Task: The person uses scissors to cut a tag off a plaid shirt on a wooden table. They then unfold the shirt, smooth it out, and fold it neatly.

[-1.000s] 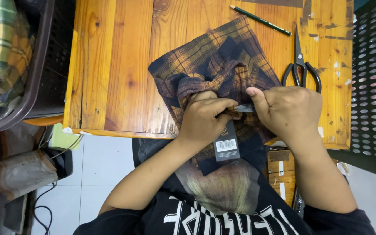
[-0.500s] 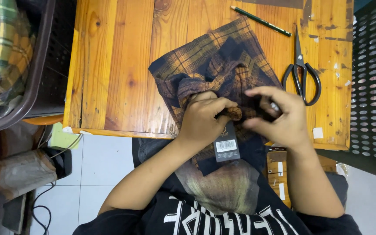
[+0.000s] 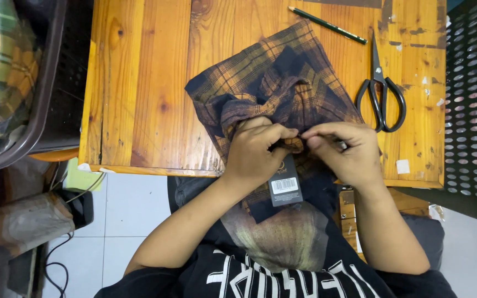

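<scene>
A dark plaid shirt (image 3: 271, 83) in brown and navy lies bunched on the wooden table (image 3: 139, 83), hanging over the near edge. My left hand (image 3: 258, 152) grips a fold of the cloth at that edge. My right hand (image 3: 343, 152) pinches the same fold just to its right, fingertips meeting the left hand's. A black hang tag (image 3: 284, 185) with a white barcode label dangles below my left hand.
Black scissors (image 3: 381, 91) lie on the table right of the shirt, with a dark pencil (image 3: 327, 25) at the far edge. A grey bin (image 3: 12, 77) holding plaid cloth stands at left. A black perforated basket (image 3: 470, 99) stands at right.
My right hand has shifted left and turned, its fingers now pinching the fold beside my left hand. The shirt stays in place.
</scene>
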